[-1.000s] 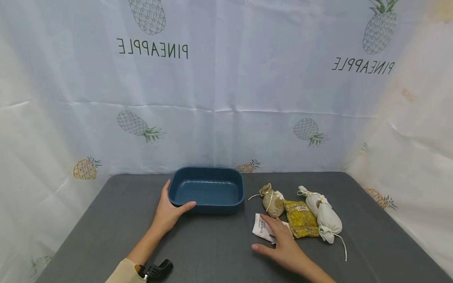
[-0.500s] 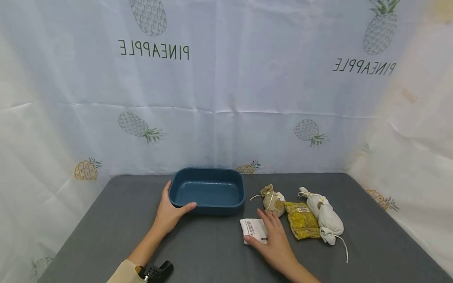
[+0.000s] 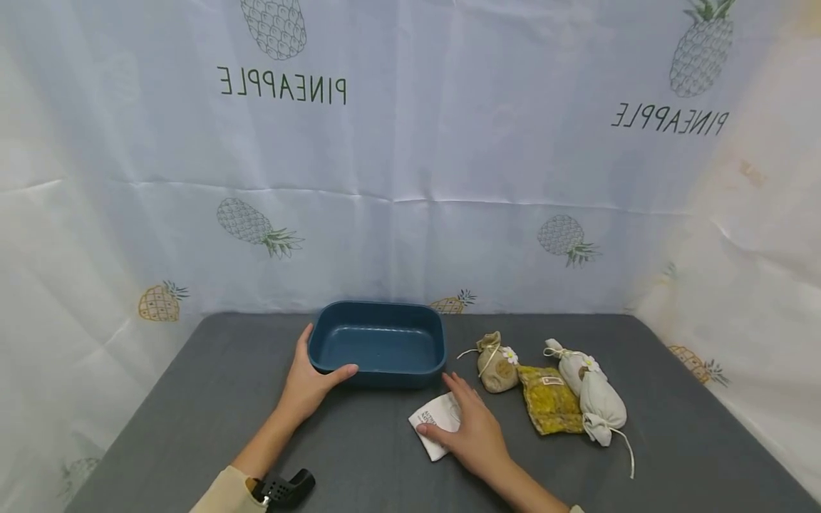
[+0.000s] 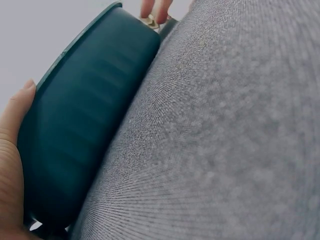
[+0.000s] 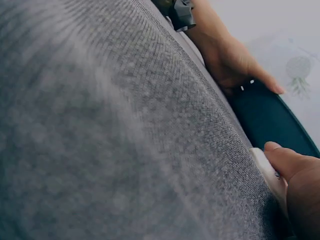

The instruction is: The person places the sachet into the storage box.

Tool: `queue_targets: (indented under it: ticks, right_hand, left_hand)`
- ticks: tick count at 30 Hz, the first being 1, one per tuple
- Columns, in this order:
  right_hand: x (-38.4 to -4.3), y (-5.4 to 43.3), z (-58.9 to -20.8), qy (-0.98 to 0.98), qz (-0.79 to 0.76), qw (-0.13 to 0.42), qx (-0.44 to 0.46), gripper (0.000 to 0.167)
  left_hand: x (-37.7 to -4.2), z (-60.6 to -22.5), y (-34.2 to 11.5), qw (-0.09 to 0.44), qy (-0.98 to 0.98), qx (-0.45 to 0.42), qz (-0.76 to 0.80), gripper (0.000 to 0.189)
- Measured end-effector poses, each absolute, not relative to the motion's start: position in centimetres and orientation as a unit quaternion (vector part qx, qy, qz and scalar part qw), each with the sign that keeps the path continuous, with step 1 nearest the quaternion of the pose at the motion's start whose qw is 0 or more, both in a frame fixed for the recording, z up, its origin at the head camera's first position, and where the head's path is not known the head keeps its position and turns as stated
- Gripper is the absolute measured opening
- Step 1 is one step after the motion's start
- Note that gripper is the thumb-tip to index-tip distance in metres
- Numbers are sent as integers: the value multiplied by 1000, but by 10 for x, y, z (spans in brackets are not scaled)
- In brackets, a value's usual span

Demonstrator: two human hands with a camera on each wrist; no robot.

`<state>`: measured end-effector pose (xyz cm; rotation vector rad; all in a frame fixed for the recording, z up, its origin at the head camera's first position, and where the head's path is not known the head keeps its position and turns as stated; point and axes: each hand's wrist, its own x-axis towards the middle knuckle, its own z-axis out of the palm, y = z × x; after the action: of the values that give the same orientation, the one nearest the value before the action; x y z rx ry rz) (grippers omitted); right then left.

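Note:
My left hand [image 3: 304,382] grips the near left corner of a dark blue rectangular bin [image 3: 385,380], thumb over the front rim and fingers along its side. The bin stands upright and nothing shows inside it. In the left wrist view the thumb [image 4: 14,115] lies at the bin's rim. Just in front of the bin's right end, my right hand [image 3: 473,431] holds a flat white sachet [image 3: 431,415] with printed text. Its thumb [image 5: 287,157] presses on the sachet in the right wrist view. Part of the sachet is hidden under the hand.
Right of my right hand lie a tan drawstring pouch [image 3: 497,370] with a white flower, a yellow mottled sachet [image 3: 551,402] and two white tied pouches [image 3: 603,405]. A pineapple-print curtain [image 3: 398,157] hangs behind the grey table [image 3: 359,456].
My right hand has moved left with the white sachet, away from the other pouches and towards the bin; the sachet has turned. The left hand and bin have stayed put.

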<state>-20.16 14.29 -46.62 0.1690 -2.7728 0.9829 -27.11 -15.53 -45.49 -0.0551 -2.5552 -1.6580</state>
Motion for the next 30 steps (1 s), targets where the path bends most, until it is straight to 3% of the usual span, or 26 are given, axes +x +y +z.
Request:
queue_targets:
  ticks: [14, 24, 30]
  right_hand:
    - [-192, 148, -466, -897, 366, 107, 222, 61]
    - [-197, 152, -449, -803, 542, -2, 249, 51]
    - [-218, 157, -412, -776, 574, 39, 260, 40]
  left_hand:
    - [-270, -456, -154, 49, -835, -18, -547, 120]
    - [-268, -454, -153, 58, -833, -21, -549, 120]
    - [-263, -456, -141, 62, -830, -15, -555, 121]
